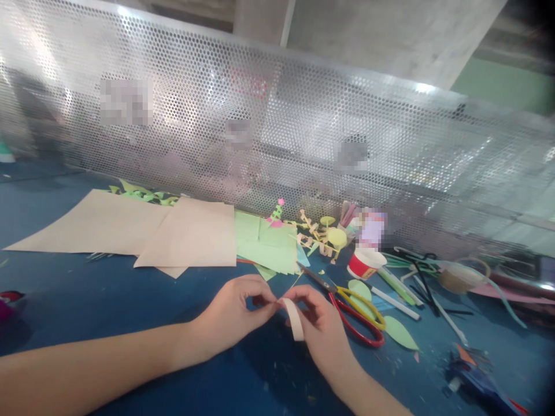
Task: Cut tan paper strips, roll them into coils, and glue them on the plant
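Over the table (208, 396), a pale paper strip (295, 323) is clamped at its upper end by the left hand (236, 306) and right hand (326, 326) (both grips are pinched together); by uneven tugging, it could be creased or torn.

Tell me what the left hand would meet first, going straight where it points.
Beyond the paper strip it seems to pinch, the left hand would probably meet the right hand first; depth is unclear.

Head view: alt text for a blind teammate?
Left hand and right hand pinch a curved pale paper strip over a blue table. Red-and-yellow-handled scissors lie beside the right hand, and beige sheets lie beyond the left.
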